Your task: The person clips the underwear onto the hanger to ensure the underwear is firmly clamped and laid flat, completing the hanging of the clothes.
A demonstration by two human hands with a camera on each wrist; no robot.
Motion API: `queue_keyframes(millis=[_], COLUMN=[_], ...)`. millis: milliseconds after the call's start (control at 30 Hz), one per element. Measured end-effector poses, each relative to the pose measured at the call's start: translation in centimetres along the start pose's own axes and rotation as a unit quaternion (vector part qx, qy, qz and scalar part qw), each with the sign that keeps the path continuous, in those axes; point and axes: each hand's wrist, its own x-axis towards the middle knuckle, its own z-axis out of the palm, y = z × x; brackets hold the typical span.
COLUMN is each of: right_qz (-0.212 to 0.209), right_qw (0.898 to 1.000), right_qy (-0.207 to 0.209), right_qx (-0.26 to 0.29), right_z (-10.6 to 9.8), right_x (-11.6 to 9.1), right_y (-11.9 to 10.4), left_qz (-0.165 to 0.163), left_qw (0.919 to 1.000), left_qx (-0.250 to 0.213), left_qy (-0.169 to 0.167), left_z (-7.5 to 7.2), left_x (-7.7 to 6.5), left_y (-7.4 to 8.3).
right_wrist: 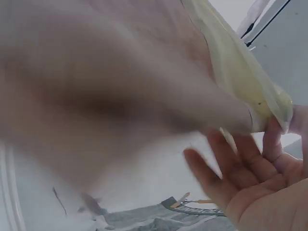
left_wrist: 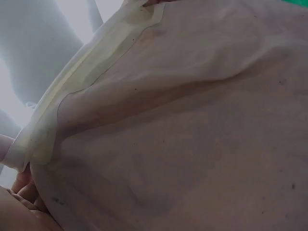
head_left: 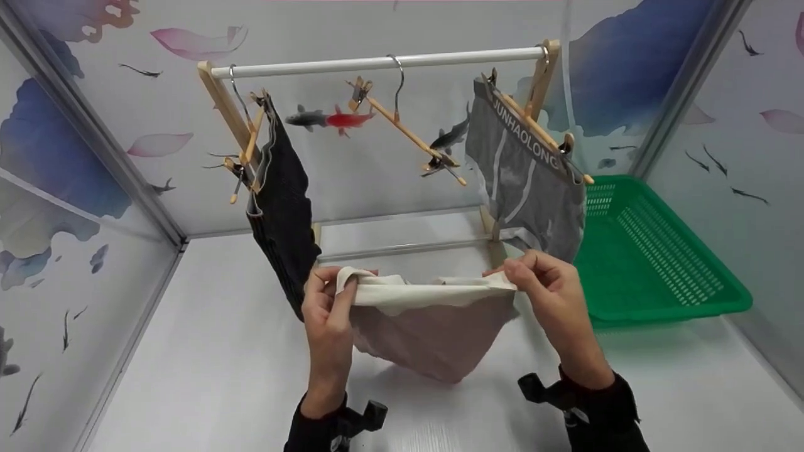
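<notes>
Your left hand (head_left: 328,317) and right hand (head_left: 554,292) pinch a cream-waisted, mauve cloth garment (head_left: 433,339) at 9 and 3 o'clock; a tan wooden clip hanger (head_left: 409,132) hangs at 12 o'clock.

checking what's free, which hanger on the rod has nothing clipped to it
The middle hanger: its clips are bare, while the left hanger carries a black garment, the right hanger a gray garment.
</notes>
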Motion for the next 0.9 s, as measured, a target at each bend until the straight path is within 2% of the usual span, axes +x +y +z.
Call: queue_keyframes(millis=[100,233,367,467,567,733,900], right_qz=[0.025,0.042,0.022,0.007,0.000,-0.023,-0.053], right_qw=[0.999,0.998,1.000,0.999,0.998,0.996,0.991], right_qy=[0.029,0.036,0.001,-0.012,0.001,0.026,0.004], right_qx=[0.032,0.013,-0.014,-0.030,-0.056,-0.088,-0.125], right_z=[0.0,-0.4,-0.7,-0.7,-0.6,-0.8,-1.0], right_x=[0.0,0.0,-0.1,-0.1,0.0,0.2,0.4], right_y=[-0.3,-0.5,-0.5,-0.3,-0.2,0.0,0.3], left_qz=[0.002,0.002,-0.008,-0.024,-0.046,-0.072,-0.069], left_qw=[1.0000,1.0000,1.0000,0.9993,0.9973,0.9947,0.9946], left_qx=[0.000,-0.001,-0.001,0.020,0.047,0.066,0.066], left_qy=[0.001,-0.001,0.005,0.021,0.033,0.032,0.040], left_z=[0.0,-0.1,-0.5,-0.7,-0.6,-0.5,-0.6], left_x=[-0.1,-0.1,0.0,0.0,0.1,0.4,0.9], left_y=[0.2,0.2,0.1,0.0,-0.1,-0.5,-0.8])
